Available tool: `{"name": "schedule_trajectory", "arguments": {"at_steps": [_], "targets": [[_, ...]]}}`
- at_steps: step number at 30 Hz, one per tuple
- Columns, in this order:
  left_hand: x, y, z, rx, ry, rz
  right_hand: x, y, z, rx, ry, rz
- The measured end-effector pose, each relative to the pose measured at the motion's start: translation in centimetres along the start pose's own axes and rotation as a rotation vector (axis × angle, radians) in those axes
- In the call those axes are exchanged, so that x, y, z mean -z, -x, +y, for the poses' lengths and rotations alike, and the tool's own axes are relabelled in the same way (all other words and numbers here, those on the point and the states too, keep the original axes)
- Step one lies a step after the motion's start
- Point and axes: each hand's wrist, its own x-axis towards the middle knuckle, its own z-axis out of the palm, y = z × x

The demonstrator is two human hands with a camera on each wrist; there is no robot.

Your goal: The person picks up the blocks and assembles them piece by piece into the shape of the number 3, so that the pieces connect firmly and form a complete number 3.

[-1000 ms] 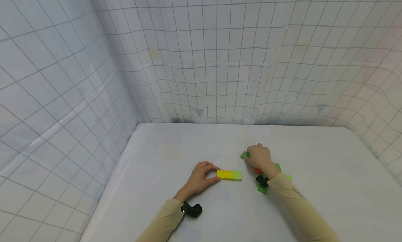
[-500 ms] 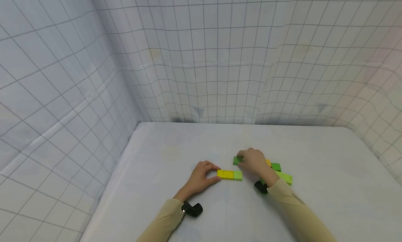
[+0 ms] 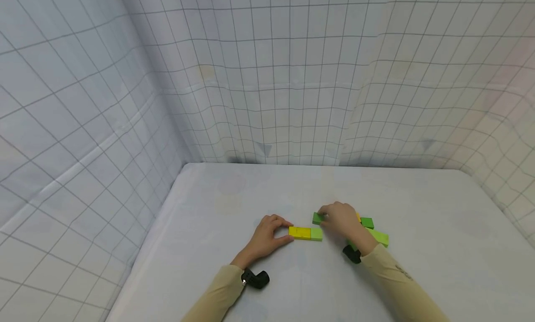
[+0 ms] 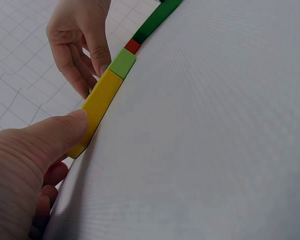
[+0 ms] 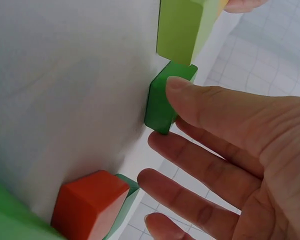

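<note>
A yellow block (image 3: 299, 233) lies on the white table, joined end to end with a light green block (image 3: 316, 234). My left hand (image 3: 267, 236) holds the yellow block at its left end, thumb on the near side and fingertips at the far side. Just behind the light green block, a small dark green block (image 3: 317, 218) is pinched by my right hand (image 3: 340, 219). In the right wrist view, the thumb presses this dark green block (image 5: 159, 104) close to the light green block's end (image 5: 180, 30).
Several blocks lie around and under the right forearm: a dark green block (image 3: 367, 222), a longer light green block (image 3: 379, 237) and a sliver of yellow (image 3: 358, 216). A red-orange block (image 5: 87, 205) shows in the right wrist view. Grid-patterned curtains (image 3: 267, 80) surround the table.
My right hand has brought the dark green block leftward from the far side of the pile, then slightly nearer, behind the light green block. The left hand stays on the yellow block.
</note>
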Motion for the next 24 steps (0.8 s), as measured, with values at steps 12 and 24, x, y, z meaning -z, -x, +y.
{"name": "schedule_trajectory", "arguments": {"at_steps": [12, 24], "targets": [[-0.15, -0.08, -0.19, -0.008, -0.002, 0.002, 0.31, 0.50, 0.18, 0.013, -0.022, -0.021], [-0.15, -0.05, -0.22, -0.013, -0.010, 0.007, 0.04, 0.97, 0.20, 0.008, -0.060, -0.012]]}}
